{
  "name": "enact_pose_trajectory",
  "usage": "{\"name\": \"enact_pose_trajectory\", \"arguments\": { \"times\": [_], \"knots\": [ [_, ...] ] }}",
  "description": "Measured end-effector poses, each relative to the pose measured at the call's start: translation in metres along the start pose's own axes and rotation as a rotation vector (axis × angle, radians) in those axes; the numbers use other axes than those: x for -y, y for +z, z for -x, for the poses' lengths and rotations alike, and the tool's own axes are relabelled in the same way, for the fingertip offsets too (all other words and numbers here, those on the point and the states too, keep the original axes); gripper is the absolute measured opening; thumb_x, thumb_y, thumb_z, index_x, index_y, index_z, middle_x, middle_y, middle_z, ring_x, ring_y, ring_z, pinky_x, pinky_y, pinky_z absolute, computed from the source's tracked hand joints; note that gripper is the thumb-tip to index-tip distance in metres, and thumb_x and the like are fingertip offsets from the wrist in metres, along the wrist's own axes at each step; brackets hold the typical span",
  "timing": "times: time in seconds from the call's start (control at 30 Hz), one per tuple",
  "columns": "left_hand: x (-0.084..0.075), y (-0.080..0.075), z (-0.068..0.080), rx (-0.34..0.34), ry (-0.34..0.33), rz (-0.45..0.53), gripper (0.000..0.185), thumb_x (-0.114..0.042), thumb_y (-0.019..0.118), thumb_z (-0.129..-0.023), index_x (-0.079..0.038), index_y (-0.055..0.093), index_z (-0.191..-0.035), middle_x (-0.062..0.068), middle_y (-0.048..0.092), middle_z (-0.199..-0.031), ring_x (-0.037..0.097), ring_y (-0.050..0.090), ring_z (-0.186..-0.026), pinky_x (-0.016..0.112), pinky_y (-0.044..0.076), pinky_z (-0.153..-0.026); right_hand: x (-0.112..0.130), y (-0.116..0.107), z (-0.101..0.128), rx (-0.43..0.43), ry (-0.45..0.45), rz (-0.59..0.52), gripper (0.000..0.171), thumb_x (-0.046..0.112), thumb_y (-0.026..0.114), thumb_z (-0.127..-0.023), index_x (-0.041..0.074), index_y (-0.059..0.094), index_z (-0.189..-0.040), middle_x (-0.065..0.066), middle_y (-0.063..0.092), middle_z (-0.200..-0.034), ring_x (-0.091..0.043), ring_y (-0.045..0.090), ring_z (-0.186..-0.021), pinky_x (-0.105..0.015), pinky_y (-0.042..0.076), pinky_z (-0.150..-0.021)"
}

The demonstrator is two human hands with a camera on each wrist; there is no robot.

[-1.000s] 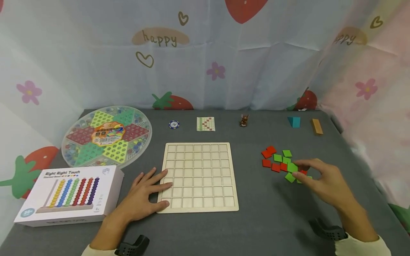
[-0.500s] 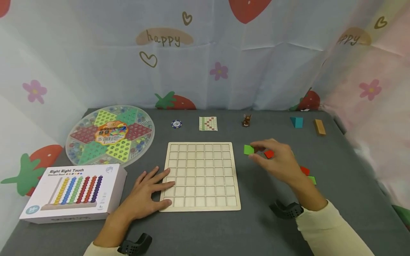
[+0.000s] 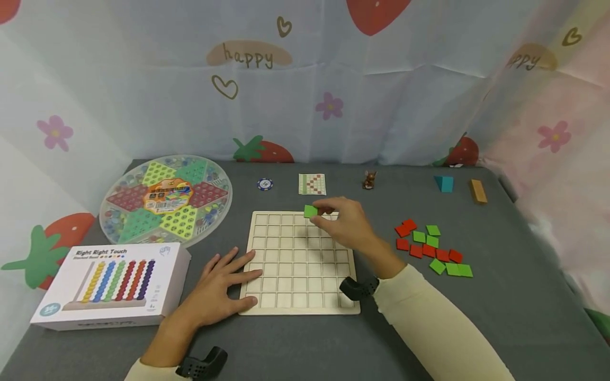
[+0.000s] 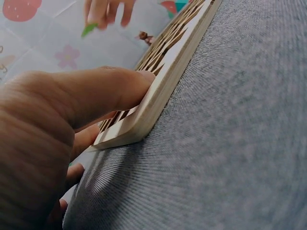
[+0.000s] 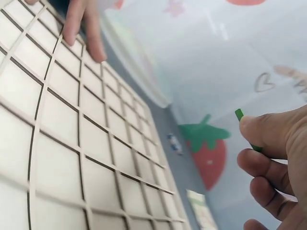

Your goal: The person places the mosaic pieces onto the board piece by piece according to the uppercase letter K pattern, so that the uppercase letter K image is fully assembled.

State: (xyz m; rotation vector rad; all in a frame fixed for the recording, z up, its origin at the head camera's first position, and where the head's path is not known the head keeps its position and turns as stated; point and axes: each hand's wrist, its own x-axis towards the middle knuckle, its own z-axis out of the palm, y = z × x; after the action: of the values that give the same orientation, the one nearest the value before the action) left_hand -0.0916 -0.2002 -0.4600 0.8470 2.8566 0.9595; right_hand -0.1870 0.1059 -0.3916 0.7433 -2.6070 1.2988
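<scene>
A pale wooden grid board (image 3: 300, 286) lies flat on the grey cloth. My left hand (image 3: 214, 291) rests with spread fingers on its left edge; the thumb presses the rim in the left wrist view. Above the board's far side, my right hand (image 3: 345, 222) pinches a green square tile (image 3: 310, 211) between thumb and fingertips. That tile (image 5: 241, 115) is held clear of the board in the right wrist view. To the right lies a loose group of red tiles (image 3: 402, 244) and green tiles (image 3: 437, 266). A small pattern card (image 3: 312, 184) lies behind the board.
At the left are a round Chinese checkers set (image 3: 167, 198) and a white bead-toy box (image 3: 109, 286). Along the back stand a poker chip (image 3: 265, 184), a small mouse figurine (image 3: 369, 180), a blue block (image 3: 444, 183) and an orange-brown block (image 3: 478, 191). Printed curtains enclose the table.
My right hand has carried the green tile leftward from the tile group to above the board's far edge. My left hand stays on the board. The view has shifted slightly.
</scene>
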Motion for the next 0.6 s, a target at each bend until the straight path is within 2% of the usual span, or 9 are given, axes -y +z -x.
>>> {"name": "enact_pose_trajectory", "arguments": {
  "times": [0.17, 0.33, 0.47, 0.6],
  "knots": [
    [0.000, -0.001, 0.000, 0.002, -0.004, -0.009, 0.054, -0.043, 0.074, -0.082, -0.019, 0.066, -0.129, 0.004, 0.039, -0.150, 0.038, 0.021, -0.141, 0.058, 0.004, -0.109, -0.006, 0.030, -0.020, 0.048, 0.108, 0.002, 0.030, 0.018, 0.073, -0.088, 0.007, 0.071, -0.115, 0.001, 0.068, -0.094, -0.019, 0.060, -0.096, -0.038, 0.049, -0.081],
    [0.000, -0.001, 0.000, -0.003, -0.005, -0.010, 0.054, -0.044, 0.074, -0.082, -0.019, 0.066, -0.129, 0.004, 0.039, -0.150, 0.037, 0.021, -0.140, 0.058, 0.004, -0.109, -0.010, 0.056, -0.035, 0.114, 0.207, -0.008, 0.031, 0.020, 0.072, -0.089, 0.007, 0.070, -0.117, 0.003, 0.067, -0.093, -0.016, 0.061, -0.094, -0.034, 0.051, -0.080],
    [0.000, 0.000, 0.000, -0.001, -0.008, -0.001, 0.054, -0.044, 0.073, -0.082, -0.020, 0.066, -0.129, 0.004, 0.038, -0.151, 0.037, 0.021, -0.141, 0.059, 0.004, -0.109, -0.013, 0.070, -0.042, 0.143, 0.201, 0.028, 0.031, 0.019, 0.072, -0.089, 0.006, 0.070, -0.117, 0.001, 0.067, -0.094, -0.014, 0.062, -0.089, -0.031, 0.051, -0.075],
    [0.000, 0.000, 0.001, -0.001, -0.008, 0.004, 0.054, -0.045, 0.073, -0.083, -0.020, 0.066, -0.129, 0.004, 0.038, -0.151, 0.037, 0.020, -0.141, 0.059, 0.004, -0.109, -0.013, 0.079, -0.047, 0.154, 0.158, 0.096, 0.030, 0.019, 0.072, -0.088, 0.004, 0.070, -0.115, -0.001, 0.067, -0.092, -0.014, 0.061, -0.084, -0.034, 0.048, -0.080]
  ]
}}
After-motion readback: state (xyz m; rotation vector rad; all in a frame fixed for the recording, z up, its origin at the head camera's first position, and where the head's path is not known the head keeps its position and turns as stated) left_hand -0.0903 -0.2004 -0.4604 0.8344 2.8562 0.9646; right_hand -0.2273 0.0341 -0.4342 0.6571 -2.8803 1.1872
